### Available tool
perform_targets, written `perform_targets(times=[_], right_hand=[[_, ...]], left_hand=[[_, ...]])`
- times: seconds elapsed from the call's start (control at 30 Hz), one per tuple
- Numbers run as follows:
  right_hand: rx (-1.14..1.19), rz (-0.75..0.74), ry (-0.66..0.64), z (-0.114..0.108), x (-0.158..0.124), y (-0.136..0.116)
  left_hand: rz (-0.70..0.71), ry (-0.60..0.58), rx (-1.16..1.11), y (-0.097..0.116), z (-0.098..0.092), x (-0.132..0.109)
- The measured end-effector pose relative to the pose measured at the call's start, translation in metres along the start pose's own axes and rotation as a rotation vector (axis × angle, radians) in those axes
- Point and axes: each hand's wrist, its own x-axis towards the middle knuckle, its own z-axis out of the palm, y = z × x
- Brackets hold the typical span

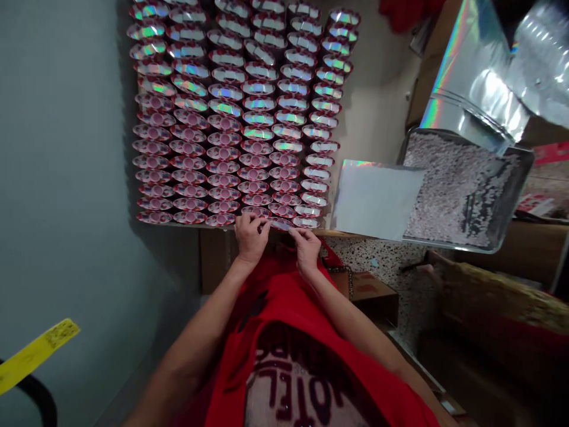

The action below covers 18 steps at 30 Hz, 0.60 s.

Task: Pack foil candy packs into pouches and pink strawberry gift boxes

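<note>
My left hand (252,238) and my right hand (306,248) are at the table's front edge, fingers pinched at the two ends of an oval-topped packet (281,224). This packet has a red rim and a pinkish top. Beyond my hands stand several rows of similar oval-topped packets (223,152). Those in the nearer left rows have tops with a pink round design, while the farther and rightmost ones show white or shiny holographic tops (316,173). My fingers partly cover the front ends of the middle rows.
A white sheet (377,198) lies right of the rows, overlapping a metal tray (493,248) of small pale pink pieces (440,190). A holographic silver pouch (475,83) leans over the tray's back. A wall (66,148) borders the left, and cardboard boxes (371,290) sit below the table.
</note>
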Motion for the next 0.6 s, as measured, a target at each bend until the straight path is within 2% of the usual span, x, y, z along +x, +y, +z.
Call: perform_targets(times=[0.6], right_hand=[[-0.079, 0.001, 0.016, 0.0062, 0.0038, -0.0032]], left_hand=[[0.008, -0.002, 0.031, 0.0015, 0.0002, 0.0028]])
